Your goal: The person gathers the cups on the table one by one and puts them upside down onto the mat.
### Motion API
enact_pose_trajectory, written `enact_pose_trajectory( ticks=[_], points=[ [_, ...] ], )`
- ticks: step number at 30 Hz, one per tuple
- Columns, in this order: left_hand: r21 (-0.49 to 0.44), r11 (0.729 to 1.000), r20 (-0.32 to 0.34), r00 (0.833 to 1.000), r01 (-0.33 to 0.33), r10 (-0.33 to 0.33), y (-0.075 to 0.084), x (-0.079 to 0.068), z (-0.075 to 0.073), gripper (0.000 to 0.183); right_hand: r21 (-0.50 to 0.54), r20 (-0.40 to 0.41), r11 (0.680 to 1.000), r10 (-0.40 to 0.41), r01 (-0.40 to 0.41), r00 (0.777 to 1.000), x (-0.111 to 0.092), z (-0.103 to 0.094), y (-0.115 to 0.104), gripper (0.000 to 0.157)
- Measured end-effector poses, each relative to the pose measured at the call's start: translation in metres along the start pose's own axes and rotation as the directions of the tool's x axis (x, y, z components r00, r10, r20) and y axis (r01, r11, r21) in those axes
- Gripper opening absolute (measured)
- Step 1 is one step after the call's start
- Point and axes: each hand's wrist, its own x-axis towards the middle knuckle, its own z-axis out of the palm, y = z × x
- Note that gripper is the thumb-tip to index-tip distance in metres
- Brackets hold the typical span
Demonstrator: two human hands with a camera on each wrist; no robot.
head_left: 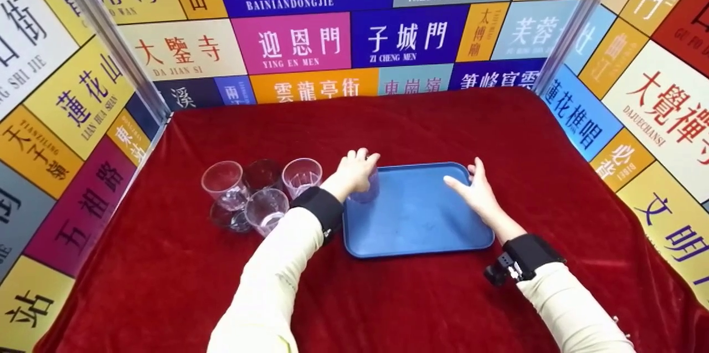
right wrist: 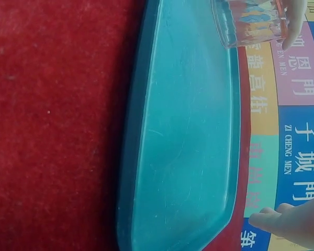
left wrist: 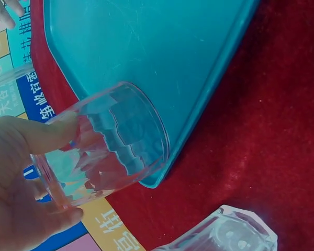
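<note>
A clear faceted drinking glass (left wrist: 115, 141) is in my left hand (head_left: 354, 171), thumb on one side and fingers on the other. Its plain, wider end points toward the blue tray (head_left: 426, 214), while the facets lie nearer the palm. In the head view this glass (head_left: 365, 191) overlaps the tray's left edge. My right hand (head_left: 477, 189) hovers around the tray's right edge, thumb and fingers spread, holding nothing. The right wrist view shows its fingers (right wrist: 282, 219) apart from the tray.
Left of the tray, several clear glasses cluster on the red cloth (head_left: 183, 270), among them a front glass (head_left: 267, 210), a glass near my left wrist (head_left: 302, 175) and one at the far left (head_left: 222, 178). Sign-printed panels (head_left: 299, 42) enclose the table's back and sides.
</note>
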Motion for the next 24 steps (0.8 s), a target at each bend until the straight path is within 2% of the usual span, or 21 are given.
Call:
enact_pose_trajectory(
  ticks=[7, 12, 16, 18, 20, 21, 24],
  points=[
    [-0.065, 0.998, 0.0, 1.0, 0.011, -0.011, -0.002, -0.001, 0.003, 0.059, -0.003, 0.014, 1.0, 0.003, -0.003, 1.0, -0.002, 0.001, -0.001, 0.099],
    [-0.096, 0.995, 0.007, 1.0, 0.015, -0.015, -0.006, -0.004, 0.004, 0.077, 0.01, 0.011, 1.0, 0.004, -0.004, 1.0, -0.006, 0.006, -0.001, 0.098],
    [-0.115, 0.992, -0.013, 0.998, 0.054, -0.056, -0.017, -0.009, 0.001, 0.095, 0.017, 0.018, 1.0, -0.003, 0.002, 1.0, -0.007, 0.007, -0.004, 0.098],
    [-0.109, 0.99, -0.053, 0.994, 0.084, -0.09, -0.023, -0.015, -0.002, 0.094, 0.022, 0.02, 1.0, -0.006, 0.005, 1.0, -0.008, 0.008, -0.004, 0.097],
    [-0.1, 0.987, -0.128, 0.982, 0.128, -0.14, -0.032, -0.022, -0.006, 0.089, 0.037, 0.014, 0.999, -0.016, 0.016, 1.0, -0.008, 0.008, -0.007, 0.095],
    [-0.101, 0.983, -0.174, 0.97, 0.156, -0.172, -0.036, -0.026, -0.008, 0.086, 0.046, 0.007, 0.999, -0.026, 0.025, 1.0, -0.008, 0.009, -0.008, 0.094],
    [-0.143, 0.958, -0.28, 0.919, 0.247, -0.279, -0.05, -0.042, -0.016, 0.079, 0.092, -0.031, 0.994, -0.063, 0.066, 0.998, -0.004, 0.016, -0.018, 0.09]
  ],
)
